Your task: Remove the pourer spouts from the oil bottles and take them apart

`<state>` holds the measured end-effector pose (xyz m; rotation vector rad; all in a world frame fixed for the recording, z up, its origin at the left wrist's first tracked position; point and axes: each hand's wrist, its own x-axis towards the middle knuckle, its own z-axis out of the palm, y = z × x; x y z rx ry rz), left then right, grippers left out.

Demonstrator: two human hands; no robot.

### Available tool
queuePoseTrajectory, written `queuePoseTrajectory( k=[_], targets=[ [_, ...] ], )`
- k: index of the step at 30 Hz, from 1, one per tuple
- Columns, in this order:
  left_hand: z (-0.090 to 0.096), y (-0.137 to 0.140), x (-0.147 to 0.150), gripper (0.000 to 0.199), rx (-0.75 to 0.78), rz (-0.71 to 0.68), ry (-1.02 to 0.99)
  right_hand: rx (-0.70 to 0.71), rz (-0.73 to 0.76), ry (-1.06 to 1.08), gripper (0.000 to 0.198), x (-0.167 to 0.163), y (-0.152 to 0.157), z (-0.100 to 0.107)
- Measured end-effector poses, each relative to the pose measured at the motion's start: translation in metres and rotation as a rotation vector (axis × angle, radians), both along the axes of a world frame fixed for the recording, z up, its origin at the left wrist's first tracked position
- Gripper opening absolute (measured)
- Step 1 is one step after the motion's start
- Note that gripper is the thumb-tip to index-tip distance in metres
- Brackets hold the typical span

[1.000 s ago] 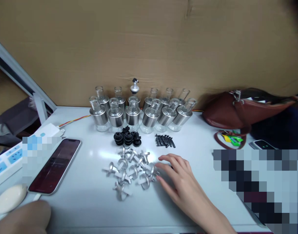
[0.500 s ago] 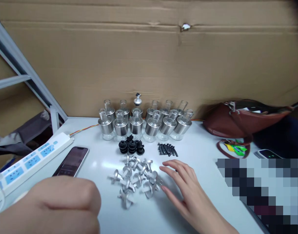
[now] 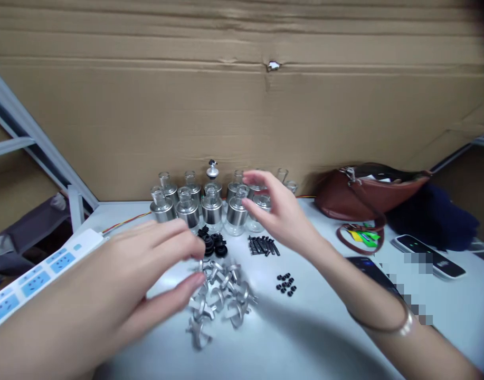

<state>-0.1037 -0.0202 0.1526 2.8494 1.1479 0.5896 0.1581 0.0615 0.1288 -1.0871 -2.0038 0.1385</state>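
Brown cardboard [image 3: 146, 116] rose behind a pale tabletop [image 3: 226, 359], with a leather-like bag [image 3: 368, 195] towards its right end. The right hand [image 3: 279, 216] was at the bottles [image 3: 212, 211], thumb and fingers well parted, nothing visibly gripped; whether it touched glass could not be told. The left hand [image 3: 142, 274] hung at the near left of the silver fittings [image 3: 236, 314], fingers bent, thumb apart, nothing seen between them. Working well there seemed to call for light fingertips and a wrist kept clear of the rims, since a knock might have toppled neighbouring glass; the overlapping fittings probably needed lifting singly, lest they snag. The bottles stood in 2 rows near the cardboard, clear glass with brushed metal sleeves around their bodies; 1 at the rear bore a black-tipped silver top [image 3: 212, 170]. The loose fittings lay nearer, round and dull, with thin projecting arms, just in front of black ribbed stoppers [image 3: 220, 248]. Black strips [image 3: 263, 245] and tiny black pieces [image 3: 286, 284] lay to the right.
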Motion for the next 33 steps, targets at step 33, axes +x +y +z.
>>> queuePoseTrajectory(
  k=[33],
  targets=[
    [0.012, 0.049, 0.021, 0.043, -0.103, 0.219, -0.409, 0.173, 0.148, 0.671, 0.016, -0.005, 0.009, 0.102]
  ],
)
